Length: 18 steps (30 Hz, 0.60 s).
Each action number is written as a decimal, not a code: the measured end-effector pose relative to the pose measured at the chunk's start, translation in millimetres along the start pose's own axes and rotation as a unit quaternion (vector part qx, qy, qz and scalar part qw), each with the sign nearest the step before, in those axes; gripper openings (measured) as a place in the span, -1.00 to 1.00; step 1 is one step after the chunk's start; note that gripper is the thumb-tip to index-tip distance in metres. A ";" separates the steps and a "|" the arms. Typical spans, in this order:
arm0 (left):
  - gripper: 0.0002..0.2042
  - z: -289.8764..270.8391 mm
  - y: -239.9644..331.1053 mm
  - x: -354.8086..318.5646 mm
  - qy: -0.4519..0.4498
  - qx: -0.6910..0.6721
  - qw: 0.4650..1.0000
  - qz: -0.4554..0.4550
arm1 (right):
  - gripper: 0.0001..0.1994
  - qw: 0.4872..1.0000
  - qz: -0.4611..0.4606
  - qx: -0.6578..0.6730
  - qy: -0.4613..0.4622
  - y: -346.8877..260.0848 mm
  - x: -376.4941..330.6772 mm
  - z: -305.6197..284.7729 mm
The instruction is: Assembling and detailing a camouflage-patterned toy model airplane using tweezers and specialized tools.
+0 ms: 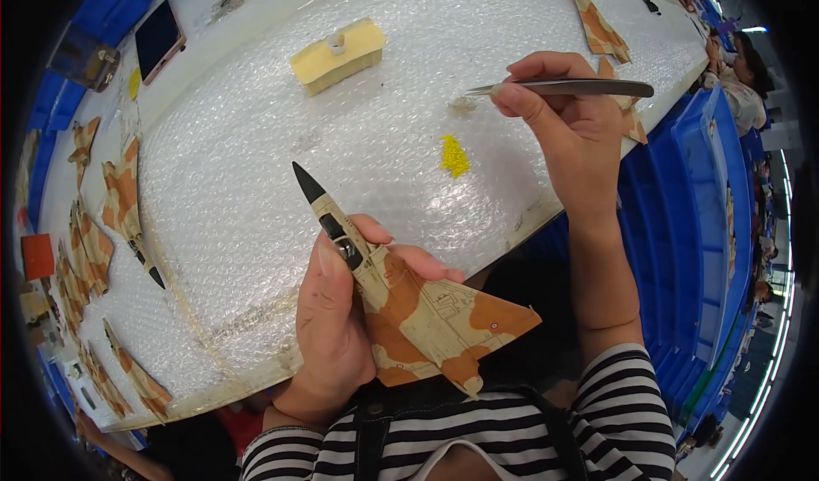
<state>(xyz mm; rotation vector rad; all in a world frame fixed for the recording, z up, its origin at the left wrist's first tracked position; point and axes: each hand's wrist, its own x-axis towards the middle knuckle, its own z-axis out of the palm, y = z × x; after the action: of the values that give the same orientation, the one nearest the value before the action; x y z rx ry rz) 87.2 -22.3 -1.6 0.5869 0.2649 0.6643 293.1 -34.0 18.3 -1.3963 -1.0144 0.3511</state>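
Note:
My left hand is closed round a model jet, painted in orange-brown and sand camouflage, with a black nose cone and a dark cockpit. Its nose points up and to the left, over the table's near edge. Between the thumb and fingers of my right hand is a pair of metal tweezers, held level with the tips to the left. Those tips are over a small pale patch on the table; whether they touch it or grip anything I cannot tell. Just below lies a little heap of tiny yellow pieces.
Bubble wrap covers the table. A pale yellow block with a small item on top stands at the back. A phone lies at the far left. Several more jets line the left side. Blue crates stand at the right.

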 end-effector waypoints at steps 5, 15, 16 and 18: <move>-0.68 -6.5 -2.7 -1.5 -0.040 0.016 0.999 0.015 | -0.90 0.993 -0.037 -0.112 -0.033 12.6 -2.9 -0.5; -0.68 -8.7 -5.2 -2.3 -0.056 -0.032 0.998 0.019 | -0.89 0.984 -0.110 -0.138 -0.040 23.0 -2.7 2.8; -0.68 -8.8 -5.3 -2.2 -0.056 -0.038 0.998 0.020 | -0.89 0.984 -0.108 -0.135 -0.040 23.2 -2.4 2.9; -0.68 -10.9 -5.9 -2.0 -0.061 -0.036 0.997 0.021 | -0.89 0.984 -0.108 -0.139 -0.040 23.4 -2.4 2.8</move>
<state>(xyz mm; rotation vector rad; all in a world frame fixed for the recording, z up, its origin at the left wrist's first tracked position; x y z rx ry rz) 84.2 -22.7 -13.8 0.5628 0.1147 0.6730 297.8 -29.2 -4.5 -1.5119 -1.3068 0.1081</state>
